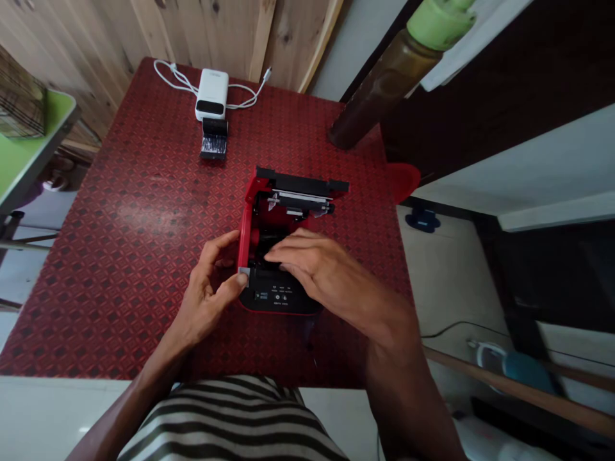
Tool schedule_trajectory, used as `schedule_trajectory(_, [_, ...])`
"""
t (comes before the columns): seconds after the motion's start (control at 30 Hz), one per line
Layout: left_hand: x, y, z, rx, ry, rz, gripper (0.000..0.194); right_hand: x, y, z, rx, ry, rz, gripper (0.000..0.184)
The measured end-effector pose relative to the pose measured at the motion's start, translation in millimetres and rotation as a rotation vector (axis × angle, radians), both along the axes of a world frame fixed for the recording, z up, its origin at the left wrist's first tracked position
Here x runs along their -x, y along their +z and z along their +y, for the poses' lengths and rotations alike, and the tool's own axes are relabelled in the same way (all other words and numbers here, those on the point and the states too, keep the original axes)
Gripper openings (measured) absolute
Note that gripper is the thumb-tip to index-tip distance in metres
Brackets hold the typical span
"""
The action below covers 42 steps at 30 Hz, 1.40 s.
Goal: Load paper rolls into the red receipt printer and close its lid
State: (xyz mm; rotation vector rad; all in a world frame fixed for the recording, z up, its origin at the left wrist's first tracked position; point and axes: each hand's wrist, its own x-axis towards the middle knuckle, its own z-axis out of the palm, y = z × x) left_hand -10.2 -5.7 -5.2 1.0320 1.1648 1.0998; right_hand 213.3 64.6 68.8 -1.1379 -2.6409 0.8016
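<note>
A small red and black printer (283,291) stands on the table with its lid (302,184) raised; the panel with buttons faces me. My left hand (206,288) steadies it from the left, the thumb on the front corner and the fingers against the red side wall. Above the printer's open bay, my right hand (319,259) reaches in with its fingers close together and bent downward. Its fingertips are in the dark bay, and what they hold, if anything, is hidden. A roller shows under the lid.
Behind the printer lie a white power bank (213,89) with a white cable (250,96) and a small black roll (214,137) with a shiny strip. A tall brown bottle (384,83) with a green cap stands at the back right of the red patterned table (134,224).
</note>
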Motion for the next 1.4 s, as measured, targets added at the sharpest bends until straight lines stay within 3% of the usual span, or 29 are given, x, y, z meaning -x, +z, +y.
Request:
schedule_trajectory(0.63, [1.7,-1.2,-2.1,0.014,-0.012,-0.019,0.062,-8.3,-0.6,13.2,0.044,0.064,0.014,0.037])
schedule_trajectory(0.73, [5.3,0.5,-3.0,0.028,-0.023,-0.004,0.066,-10.5,-1.6,1.5,-0.080,-0.024,0.160,0.028])
schedule_trajectory(0.83, [10.4,11.6,6.6,-0.047,0.062,0.102,0.065,-8.6,-1.9,-17.4,-0.227,-0.143,0.309,0.020])
schedule_trajectory(1.0, [10.8,35.2,56.4,-0.272,0.165,0.224,0.053,3.9,-7.1,-47.7,-0.434,-0.285,0.289,0.025])
schedule_trajectory(1.07, [5.0,38.6,78.1,-0.384,0.154,0.220,0.055,6.9,-11.7,-56.6,-0.527,-0.322,0.269,0.022])
schedule_trajectory(1.17, [-7.7,39.6,97.3,-0.420,0.049,0.192,0.042,7.7,-20.7,-66.9,-0.622,-0.346,0.222,0.023])
schedule_trajectory(1.33, [-16.7,42.6,92.0,-0.435,0.117,0.197,0.039,11.4,-36.5,-79.6,-0.814,-0.427,0.138,0.023])
schedule_trajectory(1.4, [-13.7,40.8,81.7,-0.410,0.108,0.226,0.027,15.0,-40.7,-83.1,-0.849,-0.472,0.105,0.021])
